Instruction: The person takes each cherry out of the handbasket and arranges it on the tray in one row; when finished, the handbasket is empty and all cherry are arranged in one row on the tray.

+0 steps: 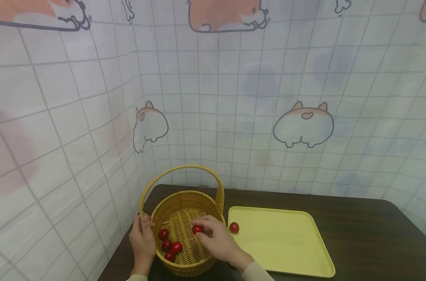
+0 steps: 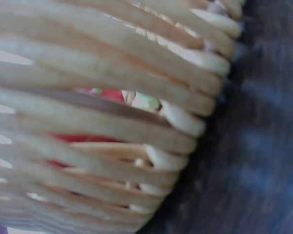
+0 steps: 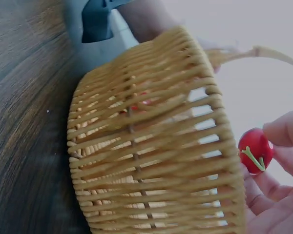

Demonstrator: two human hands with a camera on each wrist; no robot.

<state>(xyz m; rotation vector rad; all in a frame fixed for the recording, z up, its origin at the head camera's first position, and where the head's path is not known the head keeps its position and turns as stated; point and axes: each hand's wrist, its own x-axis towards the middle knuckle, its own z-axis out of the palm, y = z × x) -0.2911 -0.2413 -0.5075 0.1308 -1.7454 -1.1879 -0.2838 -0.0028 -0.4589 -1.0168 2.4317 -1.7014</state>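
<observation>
A wicker basket (image 1: pixel 185 271) with a tall arched handle stands at the left of the table. My left hand (image 1: pixel 142 239) grips it at the left rim, by the foot of the handle. Over the right side of the basket, my right hand (image 1: pixel 217 239) pinches a red cherry (image 3: pixel 255 150) between thumb and fingers; its short green stem shows in the right wrist view. Several more cherries (image 1: pixel 166 245) lie at the left of the basket's floor. One cherry (image 1: pixel 234 227) sits at the left edge of a yellow tray (image 1: pixel 283 242). Wicker weave (image 2: pixel 88 122) fills most of the left wrist view.
The yellow tray lies flat just right of the basket, on a dark wood table (image 1: pixel 367 234). A white gridded cloth (image 1: pixel 234 136) with cartoon dogs hangs behind the table and along its left side.
</observation>
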